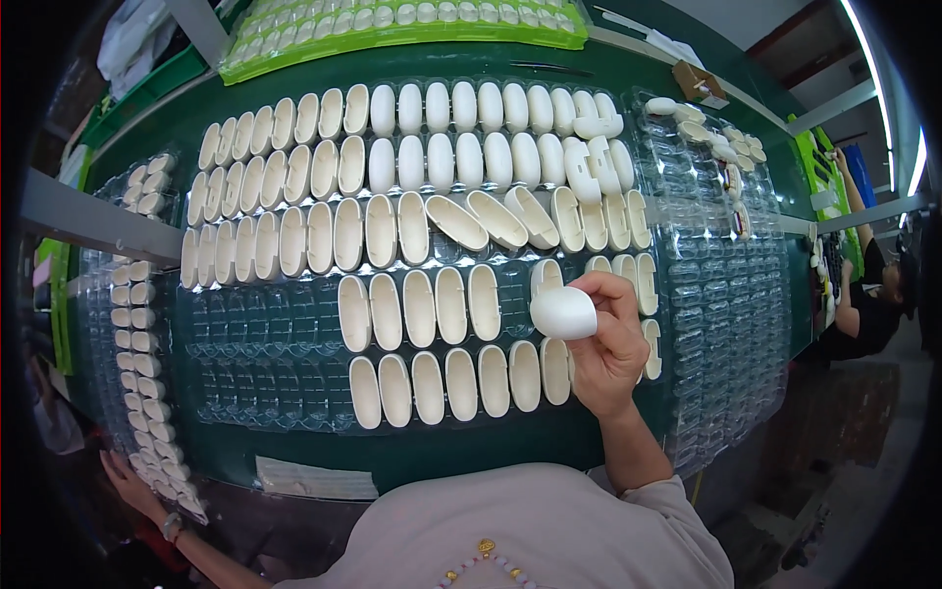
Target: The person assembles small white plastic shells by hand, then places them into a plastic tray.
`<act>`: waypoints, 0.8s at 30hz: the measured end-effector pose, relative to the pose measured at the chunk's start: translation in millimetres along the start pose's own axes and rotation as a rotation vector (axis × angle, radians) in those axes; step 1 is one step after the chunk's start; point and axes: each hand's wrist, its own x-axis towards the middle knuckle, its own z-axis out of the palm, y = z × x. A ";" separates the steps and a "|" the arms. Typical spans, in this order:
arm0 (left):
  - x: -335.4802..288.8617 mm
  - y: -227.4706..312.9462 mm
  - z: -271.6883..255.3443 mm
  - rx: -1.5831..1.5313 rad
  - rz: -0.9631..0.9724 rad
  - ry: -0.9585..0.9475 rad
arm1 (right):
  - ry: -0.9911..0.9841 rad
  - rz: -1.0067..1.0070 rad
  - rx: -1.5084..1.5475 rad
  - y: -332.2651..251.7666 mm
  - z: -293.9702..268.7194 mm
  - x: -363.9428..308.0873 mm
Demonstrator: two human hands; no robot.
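Observation:
My right hand (610, 353) pinches a glossy white oval plastic shell (563, 312) between thumb and fingers, raised over the clear blister trays on the table. Under it, rows of hollow cream-white oval shells (421, 304) lie with their open sides up. Farther back, several white shells (490, 106) sit with smooth domes up. Far to the left, my left hand (130, 488) is at the edge of a tray of small white shells (143, 365), its fingers stretched out and apart. I see nothing in it.
A clear blister tray (726, 344) lies to the right, with a few white pieces (721, 147) at its far end. Behind stands a bright green crate (402, 34) of small white parts. A grey post (108, 228) crosses the left side. Another person (873, 304) works at the far right.

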 end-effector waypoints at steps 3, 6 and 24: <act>12.0 88.3 -26.5 -0.066 0.031 0.266 | -0.018 -0.017 -0.008 -0.1 -3.2 4.1; -13.6 190.6 -41.9 -0.415 0.380 0.164 | -0.046 -0.016 0.029 0.4 -0.3 5.7; -87.8 491.8 33.1 -1.358 1.008 -0.769 | -0.416 0.270 0.008 -5.5 5.6 4.7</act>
